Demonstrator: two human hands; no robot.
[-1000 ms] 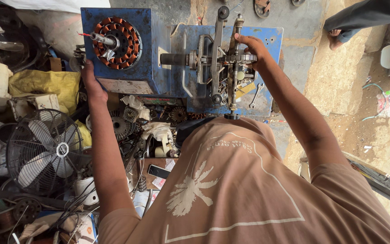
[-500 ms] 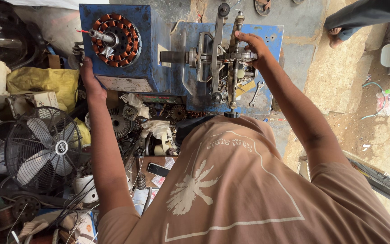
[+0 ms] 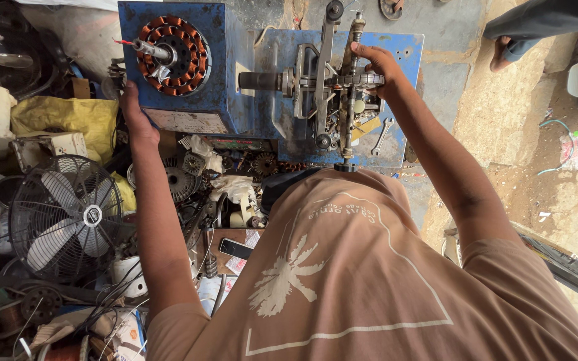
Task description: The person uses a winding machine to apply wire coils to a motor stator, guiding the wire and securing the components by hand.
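1. Workshop ground of bare concrete and dirt, seen from above, with scrap parts heaped along the person's left side.
2. Blue winding machine (image 3: 235,73) stands directly ahead of the person, at the top centre of the view. Its boxy left section carries a round stator (image 3: 176,45) with copper-coloured coils, and a metal shaft sticks out of the stator's centre.
3. Right section of the machine holds a dark horizontal spindle (image 3: 262,81) and an upright metal frame with threaded rods (image 3: 352,87).
4. Right hand (image 3: 377,65) is closed over the top of that frame, fingers wrapped on a toothed metal part beside the threaded rod.
5. Left hand (image 3: 134,113) lies flat against the lower left edge of the blue box, fingers extended, gripping nothing. The two hands are well apart, one at each side of the machine.
6. A spanner (image 3: 381,136) lies on the blue base plate, just below the right forearm.
7. Below the machine: loose stators, gears and rags in a pile (image 3: 229,180).
8. Farther left: a table fan with a wire guard (image 3: 68,217) and a yellow bag (image 3: 68,117).
9. Top right: another person's bare foot (image 3: 501,55) on the ground, well clear of the machine.
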